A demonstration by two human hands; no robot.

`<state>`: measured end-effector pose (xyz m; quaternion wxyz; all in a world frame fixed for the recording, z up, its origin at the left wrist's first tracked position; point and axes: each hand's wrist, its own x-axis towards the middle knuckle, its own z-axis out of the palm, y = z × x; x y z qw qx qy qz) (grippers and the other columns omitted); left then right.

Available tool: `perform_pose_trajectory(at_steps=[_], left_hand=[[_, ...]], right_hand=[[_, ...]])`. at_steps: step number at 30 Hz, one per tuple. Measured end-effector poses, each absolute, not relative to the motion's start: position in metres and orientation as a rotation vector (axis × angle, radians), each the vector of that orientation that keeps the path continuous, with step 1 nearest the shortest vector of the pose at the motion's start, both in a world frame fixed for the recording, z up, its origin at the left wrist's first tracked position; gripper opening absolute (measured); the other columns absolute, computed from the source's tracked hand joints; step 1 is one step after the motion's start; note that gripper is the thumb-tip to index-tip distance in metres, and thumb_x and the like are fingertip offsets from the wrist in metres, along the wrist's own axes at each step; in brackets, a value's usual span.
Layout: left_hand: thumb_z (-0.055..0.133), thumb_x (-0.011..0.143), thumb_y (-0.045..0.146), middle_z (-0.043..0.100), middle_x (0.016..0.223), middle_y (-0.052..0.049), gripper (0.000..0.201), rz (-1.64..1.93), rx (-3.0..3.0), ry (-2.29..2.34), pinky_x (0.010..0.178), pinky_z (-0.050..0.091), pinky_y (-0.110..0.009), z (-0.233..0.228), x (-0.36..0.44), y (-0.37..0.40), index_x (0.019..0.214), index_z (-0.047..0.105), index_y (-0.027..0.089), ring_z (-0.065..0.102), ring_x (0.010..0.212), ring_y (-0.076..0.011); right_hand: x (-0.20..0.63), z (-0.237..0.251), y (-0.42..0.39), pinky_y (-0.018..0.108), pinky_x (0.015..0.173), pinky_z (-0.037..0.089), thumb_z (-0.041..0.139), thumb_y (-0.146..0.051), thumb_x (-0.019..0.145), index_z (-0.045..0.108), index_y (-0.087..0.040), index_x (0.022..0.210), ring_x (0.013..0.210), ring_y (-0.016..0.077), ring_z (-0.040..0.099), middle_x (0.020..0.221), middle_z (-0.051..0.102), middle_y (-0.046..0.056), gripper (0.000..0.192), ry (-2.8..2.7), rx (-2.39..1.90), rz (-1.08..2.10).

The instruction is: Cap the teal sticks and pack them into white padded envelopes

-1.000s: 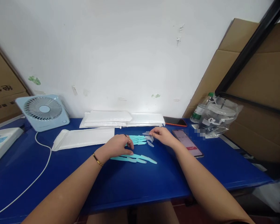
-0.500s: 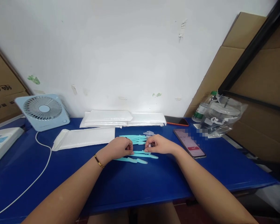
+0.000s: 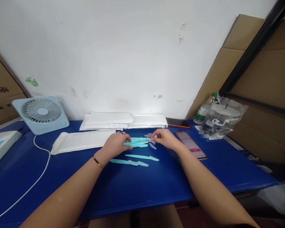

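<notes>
My left hand (image 3: pixel 118 143) is at the left ends of a pile of teal eyebrow razors (image 3: pixel 139 142), its thumb and fingers closing around a handle; the exact grip is partly hidden. My right hand (image 3: pixel 163 138) pinches a small clear blade cap at the pile's right end, mostly covered by its fingers. Several loose clear caps (image 3: pixel 153 146) lie under and beside its fingertips. Closer to me, one razor with a clear cap on its blade (image 3: pixel 142 156) lies crosswise. More capped razors (image 3: pixel 129 162) rest together just in front of it.
White padded mailers (image 3: pixel 109 118) are stacked against the wall, and one mailer (image 3: pixel 83 141) lies flat at left. A blue fan (image 3: pixel 41 112) and its cable stand left. To the right are a lit phone (image 3: pixel 191 145), a dark phone (image 3: pixel 178 122), a bottle (image 3: pixel 200 114) and a bagged cup (image 3: pixel 222 118).
Both hands have moved away from me, off the nearer razors and over to the pile and the loose caps. A capped razor now lies free on the table where they were.
</notes>
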<state>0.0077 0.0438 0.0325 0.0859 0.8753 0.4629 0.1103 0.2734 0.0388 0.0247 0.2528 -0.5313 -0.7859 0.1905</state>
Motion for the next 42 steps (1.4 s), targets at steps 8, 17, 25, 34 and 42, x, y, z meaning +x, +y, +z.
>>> perform_pose_trajectory(at_steps=[8,17,25,34,42], left_hand=[[0.058,0.075,0.036,0.065,0.076,0.001,0.015,0.107,2.587,1.208,0.056,0.034,-0.025,0.029,0.025,0.027,0.075,0.066,0.023,0.057,0.068,-0.0144],[0.051,0.079,0.036,0.065,0.074,-0.001,0.020,0.282,2.543,1.400,0.058,0.036,-0.028,0.035,0.012,0.044,0.073,0.063,0.022,0.057,0.069,-0.0177],[0.067,0.059,0.057,0.066,0.084,0.000,0.042,0.153,2.420,1.285,0.056,0.037,-0.024,0.051,-0.008,0.037,0.085,0.065,0.025,0.058,0.072,-0.0175],[0.061,0.068,0.043,0.063,0.064,0.001,0.021,-0.051,2.351,1.126,0.048,0.033,-0.023,0.050,-0.004,0.028,0.072,0.065,0.023,0.054,0.057,-0.0137],[0.054,0.076,0.043,0.065,0.075,-0.001,0.024,0.294,2.441,1.273,0.054,0.035,-0.025,0.044,0.017,0.036,0.076,0.064,0.021,0.057,0.067,-0.0156]], right_hand=[[0.273,0.032,0.026,0.021,0.051,0.034,0.065,-0.040,0.072,0.071,-0.017,0.079,0.056,0.0106,0.051,0.064,0.063,0.000,0.024,-2.335,-1.366,0.834],[0.273,0.024,0.034,0.022,0.051,0.035,0.064,-0.036,0.073,0.069,-0.015,0.074,0.056,0.0117,0.054,0.065,0.063,0.002,0.022,-2.231,-1.341,0.768],[0.276,0.022,0.042,0.022,0.053,0.035,0.065,-0.041,0.072,0.071,-0.017,0.082,0.058,0.0118,0.052,0.067,0.064,0.003,0.027,-2.048,-1.472,0.493],[0.254,0.025,0.024,0.022,0.056,0.038,0.061,-0.042,0.077,0.071,-0.017,0.082,0.061,0.0116,0.052,0.074,0.065,0.004,0.028,-2.153,-1.215,0.756],[0.246,0.020,0.025,0.021,0.050,0.036,0.062,-0.044,0.075,0.070,-0.015,0.079,0.054,0.0098,0.049,0.063,0.061,0.002,0.030,-2.040,-1.213,0.861]])
